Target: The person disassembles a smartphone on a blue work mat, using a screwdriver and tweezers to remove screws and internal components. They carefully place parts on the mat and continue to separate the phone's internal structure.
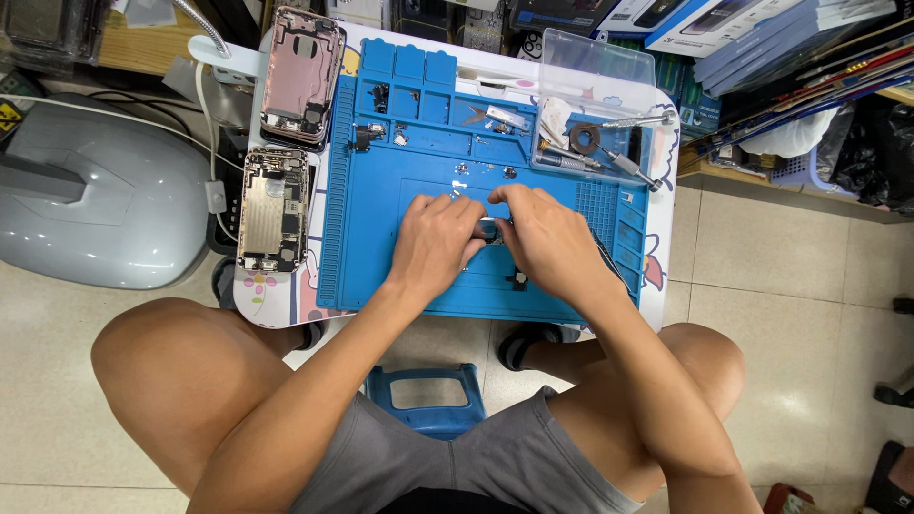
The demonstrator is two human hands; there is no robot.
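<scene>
Two opened phone bodies lie at the left edge of your small white table (666,286): a pinkish phone shell (303,74) at the far corner and a gold-framed phone body (275,207) nearer you, its inner parts showing. One blue work mat (381,247) covers most of the top.

Your left hand (433,246) and right hand (545,243) meet at the middle of the mat, fingertips curled in together over a small dark part (493,232). It looks as if both hands pinch it, but your fingers cover nearly all of it, so I cannot tell what it is. One more small black piece (520,279) lies on the mat just below your right hand.

One clear plastic tray (609,86) sits at the far right of the mat, holding a few slim metal drivers (609,162) and a dark tape ring (584,139).

Beyond the table, flat blue and white boxes (752,29) are stacked at the upper right, cut off by the frame. A grey rounded casing (90,200) sits on the floor at left, and one blue stool (426,395) shows between your knees.
</scene>
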